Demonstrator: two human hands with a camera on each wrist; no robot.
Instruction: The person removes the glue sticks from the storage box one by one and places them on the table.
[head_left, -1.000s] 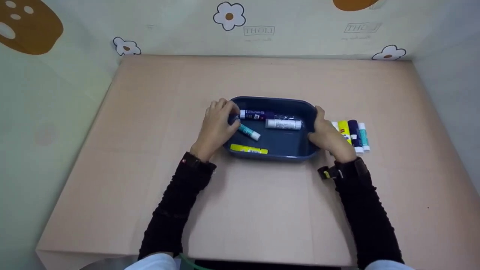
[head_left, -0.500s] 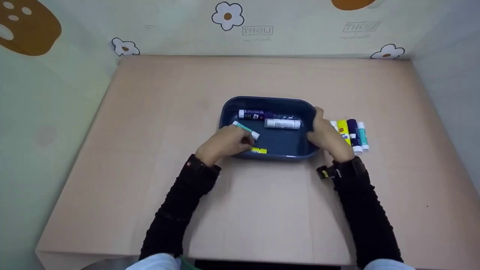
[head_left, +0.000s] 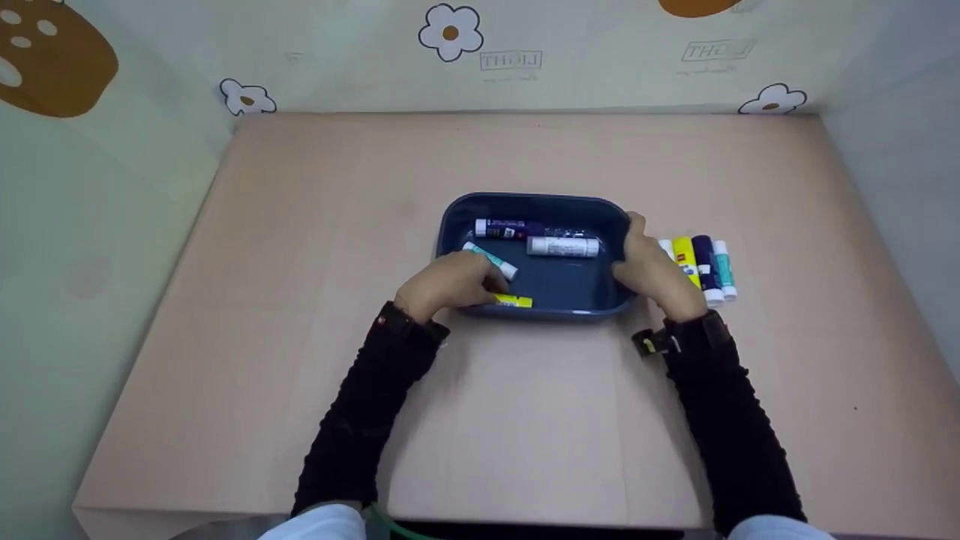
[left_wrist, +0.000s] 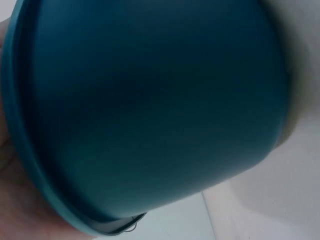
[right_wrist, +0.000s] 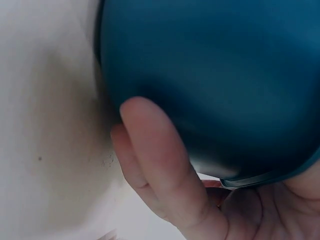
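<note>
A dark blue tray sits mid-table. In it lie a purple glue stick, a white one, a teal one and a yellow one. My left hand reaches over the tray's front-left corner. Its curled fingers close on the yellow stick's left end, which they hide. My right hand grips the tray's right rim. The left wrist view is filled by the tray's outer wall. In the right wrist view, fingers press against the tray wall.
A row of glue sticks, among them yellow, navy and teal, lies on the table just right of my right hand. Patterned walls close in the beige table at the back and both sides.
My left hand left the tray's left rim and came down to the front-left corner onto the yellow stick. In the last half second it barely moved. The right hand stayed on the rim.
</note>
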